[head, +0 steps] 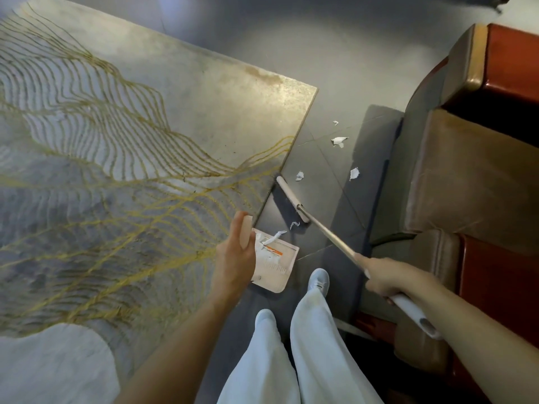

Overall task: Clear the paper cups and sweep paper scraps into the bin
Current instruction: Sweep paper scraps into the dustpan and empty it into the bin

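Gripping the broom shaft (329, 237) with right fingers (376, 284) wrapped round it; holding the dustpan (280, 269) by its upright handle with left fingers (242, 243) curled. Running from the right grip toward 10 o'clock to the broom head (291, 202), long axis 11 to 5. Loose paper scraps (339, 141) on the floor (320, 158) beyond the head, 12 to 2 o'clock; dustpan at 7. Probably calls for reaching past, then drawing back toward 7.

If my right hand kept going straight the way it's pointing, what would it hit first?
Most likely the broom head: the right hand grips the broom handle and points along it toward that head, beside the rug. Depth is unclear.
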### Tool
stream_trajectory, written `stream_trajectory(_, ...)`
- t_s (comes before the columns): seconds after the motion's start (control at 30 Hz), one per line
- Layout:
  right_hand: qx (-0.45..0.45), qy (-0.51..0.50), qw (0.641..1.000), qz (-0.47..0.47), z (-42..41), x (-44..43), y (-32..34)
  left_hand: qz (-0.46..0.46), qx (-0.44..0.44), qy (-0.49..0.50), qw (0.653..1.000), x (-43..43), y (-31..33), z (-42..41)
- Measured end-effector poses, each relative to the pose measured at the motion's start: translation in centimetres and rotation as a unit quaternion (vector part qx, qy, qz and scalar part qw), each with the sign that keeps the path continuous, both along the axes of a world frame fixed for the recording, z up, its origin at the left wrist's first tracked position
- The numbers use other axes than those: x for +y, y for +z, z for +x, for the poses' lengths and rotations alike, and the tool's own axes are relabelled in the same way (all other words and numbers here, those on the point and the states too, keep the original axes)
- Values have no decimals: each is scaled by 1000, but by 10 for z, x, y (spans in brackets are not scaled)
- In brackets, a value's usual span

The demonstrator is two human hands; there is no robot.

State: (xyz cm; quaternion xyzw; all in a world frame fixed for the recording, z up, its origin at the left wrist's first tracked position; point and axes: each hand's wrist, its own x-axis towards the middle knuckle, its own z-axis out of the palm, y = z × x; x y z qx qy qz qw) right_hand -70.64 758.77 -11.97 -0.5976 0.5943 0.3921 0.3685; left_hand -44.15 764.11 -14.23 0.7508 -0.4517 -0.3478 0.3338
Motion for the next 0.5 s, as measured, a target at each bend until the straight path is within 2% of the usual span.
stream_trajectory(0.13, -13, 17, 999, 50, 11, 24, -14, -2, 11, 0, 1000, -7, -3, -4)
stream_trajectory(0.3, -14, 82, 993, 82, -7, 29, 8, -18, -2, -5, 1000, 1, -11, -32)
stream_trajectory(0.4, -49, 75, 992, 91, -23, 12, 34, -2, 8, 12, 1000, 1, -13, -40)
stream_trajectory(0.5, -56, 52, 993, 88, -47, -2, 51, -16, -1, -38, 999, -11, -7, -45)
